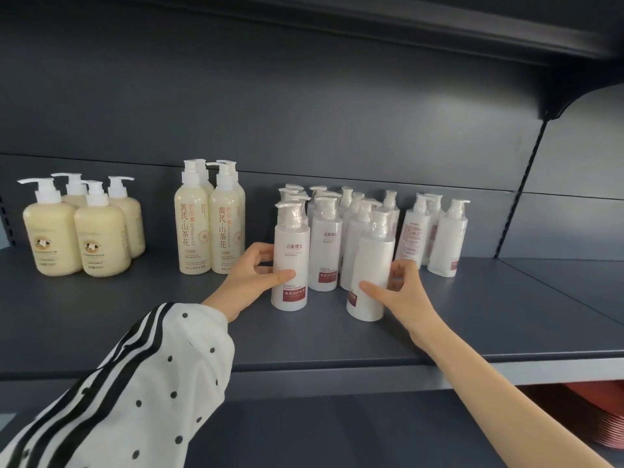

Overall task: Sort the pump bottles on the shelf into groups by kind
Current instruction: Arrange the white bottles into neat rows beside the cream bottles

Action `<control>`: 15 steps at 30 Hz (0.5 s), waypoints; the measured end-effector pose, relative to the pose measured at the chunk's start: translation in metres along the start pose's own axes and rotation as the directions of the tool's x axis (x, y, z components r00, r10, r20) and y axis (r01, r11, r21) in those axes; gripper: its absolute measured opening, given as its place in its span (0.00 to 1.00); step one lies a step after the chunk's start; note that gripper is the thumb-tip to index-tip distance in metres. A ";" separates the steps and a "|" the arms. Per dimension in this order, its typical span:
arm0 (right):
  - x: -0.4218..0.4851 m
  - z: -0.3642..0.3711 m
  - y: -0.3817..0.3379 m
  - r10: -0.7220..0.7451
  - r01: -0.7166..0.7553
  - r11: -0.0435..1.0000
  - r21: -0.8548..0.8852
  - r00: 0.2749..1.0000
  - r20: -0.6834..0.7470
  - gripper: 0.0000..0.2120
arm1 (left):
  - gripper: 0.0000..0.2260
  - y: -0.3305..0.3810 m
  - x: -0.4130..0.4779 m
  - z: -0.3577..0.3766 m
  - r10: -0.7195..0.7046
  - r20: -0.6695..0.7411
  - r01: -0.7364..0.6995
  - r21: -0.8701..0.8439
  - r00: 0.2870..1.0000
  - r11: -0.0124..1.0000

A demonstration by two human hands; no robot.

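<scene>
Several white pump bottles with red labels stand in a cluster [329,238] at the middle of the dark shelf [169,315]. My left hand [251,275] grips the front left white bottle [291,261], which stands upright. My right hand [401,285] holds another white bottle [371,265] that leans slightly, its label turned away. Three more white bottles [435,234] stand apart to the right. Tall cream bottles with orange lettering [209,224] form a group left of the cluster. Squat cream pump bottles [81,231] stand at the far left.
The shelf's front edge [337,369] runs below my hands, with bare shelf in front of the bottles and to the far right. An upper shelf [405,25] overhangs. A stack of red items [604,413] sits on the level below, at the right.
</scene>
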State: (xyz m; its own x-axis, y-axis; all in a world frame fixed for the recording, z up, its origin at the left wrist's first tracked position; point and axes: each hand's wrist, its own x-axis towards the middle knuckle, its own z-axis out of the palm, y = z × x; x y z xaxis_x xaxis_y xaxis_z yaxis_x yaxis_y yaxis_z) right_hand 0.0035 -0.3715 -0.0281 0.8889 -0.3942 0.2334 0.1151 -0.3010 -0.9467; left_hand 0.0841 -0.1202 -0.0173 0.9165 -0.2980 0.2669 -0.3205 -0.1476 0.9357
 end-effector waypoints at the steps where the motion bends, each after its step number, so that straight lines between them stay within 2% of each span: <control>1: -0.001 0.000 0.000 -0.001 0.001 1.000 0.003 1.000 -0.007 0.26 | 0.22 0.000 0.000 0.000 -0.003 -0.002 0.003 0.000 1.000 1.000; 7: -0.006 0.013 -0.007 0.002 -0.005 1.000 0.017 0.986 0.165 0.18 | 0.23 -0.002 0.000 -0.001 -0.007 0.010 0.007 -0.012 1.000 1.000; 11: -0.008 0.035 -0.017 0.012 -0.026 0.999 0.045 0.955 0.296 0.24 | 0.23 -0.003 -0.001 -0.002 -0.002 0.014 0.002 -0.006 1.000 1.000; 15: -0.012 0.053 -0.020 0.002 -0.005 1.000 0.010 0.976 0.219 0.28 | 0.23 -0.004 -0.002 -0.003 0.023 0.029 -0.023 0.009 0.999 1.000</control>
State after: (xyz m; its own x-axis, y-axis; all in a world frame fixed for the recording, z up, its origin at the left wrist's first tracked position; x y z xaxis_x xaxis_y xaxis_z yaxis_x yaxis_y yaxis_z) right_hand 0.0139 -0.3149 -0.0241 0.9648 -0.1950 0.1766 0.1151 -0.2907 -0.9499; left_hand 0.0839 -0.1159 -0.0210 0.9015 -0.3287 0.2816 -0.3439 -0.1491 0.9271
